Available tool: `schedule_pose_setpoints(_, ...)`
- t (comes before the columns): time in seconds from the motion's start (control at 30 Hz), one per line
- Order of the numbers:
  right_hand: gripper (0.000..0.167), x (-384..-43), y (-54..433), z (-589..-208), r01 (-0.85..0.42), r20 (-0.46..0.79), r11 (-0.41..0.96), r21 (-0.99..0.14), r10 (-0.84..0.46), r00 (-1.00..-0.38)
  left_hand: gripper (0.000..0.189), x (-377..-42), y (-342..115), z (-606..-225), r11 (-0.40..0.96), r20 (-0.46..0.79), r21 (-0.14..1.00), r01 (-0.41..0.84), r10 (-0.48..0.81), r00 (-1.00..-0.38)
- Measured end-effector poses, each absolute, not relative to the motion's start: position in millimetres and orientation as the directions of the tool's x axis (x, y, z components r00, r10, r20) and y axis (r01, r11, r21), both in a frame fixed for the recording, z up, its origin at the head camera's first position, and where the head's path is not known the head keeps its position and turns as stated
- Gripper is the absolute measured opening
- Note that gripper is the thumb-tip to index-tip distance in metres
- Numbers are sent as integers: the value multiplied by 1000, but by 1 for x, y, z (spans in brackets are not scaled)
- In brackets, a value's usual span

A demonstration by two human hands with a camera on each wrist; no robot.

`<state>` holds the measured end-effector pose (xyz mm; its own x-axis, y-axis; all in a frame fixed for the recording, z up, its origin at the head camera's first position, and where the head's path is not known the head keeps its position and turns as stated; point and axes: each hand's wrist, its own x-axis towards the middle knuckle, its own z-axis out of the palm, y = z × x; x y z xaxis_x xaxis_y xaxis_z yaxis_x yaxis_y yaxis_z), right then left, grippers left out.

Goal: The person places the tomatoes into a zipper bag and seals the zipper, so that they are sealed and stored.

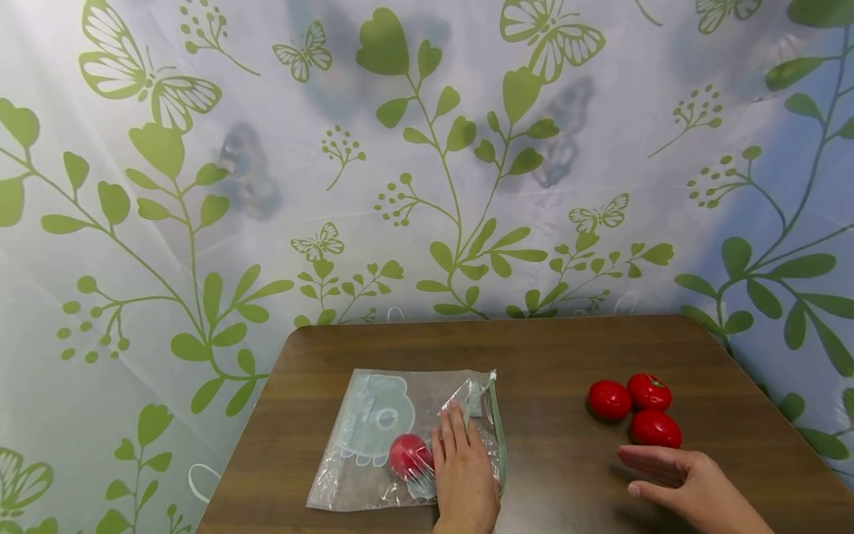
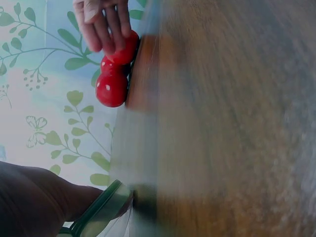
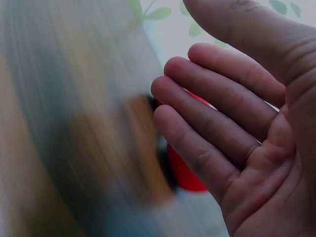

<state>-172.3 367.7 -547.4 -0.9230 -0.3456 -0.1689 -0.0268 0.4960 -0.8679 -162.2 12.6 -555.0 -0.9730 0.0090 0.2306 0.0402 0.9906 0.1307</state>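
A clear zip bag [image 1: 333,475] with a green edge lies flat on the table, a pale cartoon print on it. Inside sits a round red tomato [image 1: 408,454], partly covered by my left hand [image 1: 465,475]. That hand rests on the bag's right part with its fingers straight; in the left wrist view its thumb is beside the green zip edge [image 2: 101,205]. My right hand [image 1: 690,478] hovers at the right with straight fingers and an empty palm. Just beyond it, three shiny red tomatoes stand close together: a left one [image 1: 609,400], a back one [image 1: 649,391] and a front one [image 1: 656,429].
The brown wooden table [image 1: 547,371] backs onto a white curtain [image 1: 373,282] printed with green leaves and butterflies. Bare tabletop shows between the bag and the group of tomatoes.
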Motion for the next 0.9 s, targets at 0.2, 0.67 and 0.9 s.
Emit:
schedule_pose_setpoints(0.2, 67, -163, 398, -548, 84, -244, 604, -793, -189, -951, 108, -163, 13, -556, 994, 205, 102, 36, 14, -979)
schedule_pose_setpoints(0.67, 92, -165, 448, -551, 218, -270, 704, -676, 38, -962, 107, -163, 13, -559, 995, 251, 89, 45, 21, -968)
schedule_pose_setpoints(0.9, 90, -177, 452, -551, 137, -173, 718, -683, 24, -985, 107, -163, 14, -558, 995, 232, 89, 36, 14, -973)
